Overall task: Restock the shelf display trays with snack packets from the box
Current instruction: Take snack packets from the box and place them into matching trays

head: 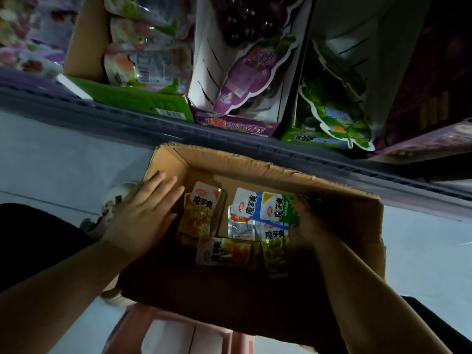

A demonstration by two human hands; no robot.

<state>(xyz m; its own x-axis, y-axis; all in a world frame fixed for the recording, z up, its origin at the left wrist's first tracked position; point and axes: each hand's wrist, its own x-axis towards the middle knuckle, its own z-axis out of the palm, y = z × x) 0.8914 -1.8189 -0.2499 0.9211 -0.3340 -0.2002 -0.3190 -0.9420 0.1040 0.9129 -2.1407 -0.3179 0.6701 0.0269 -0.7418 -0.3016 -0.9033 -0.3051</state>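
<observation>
Reaching into the box (255, 172): my left hand (145, 215) rests flat on its left wall, fingers straight. My right hand (306, 226) is in shadow beside the packets (245, 221) on the box floor; I cannot tell how its fingers lie. The packets look light, soft and slippery, so I should pinch an edge seam.

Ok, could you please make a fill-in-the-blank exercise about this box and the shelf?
1. The snack packets lie in the cardboard box, above a ___ stool.
2. The left hand rests on the box's ___ wall.
3. The display tray between the two green trays is ___.
Missing: pink; left; purple.
</observation>
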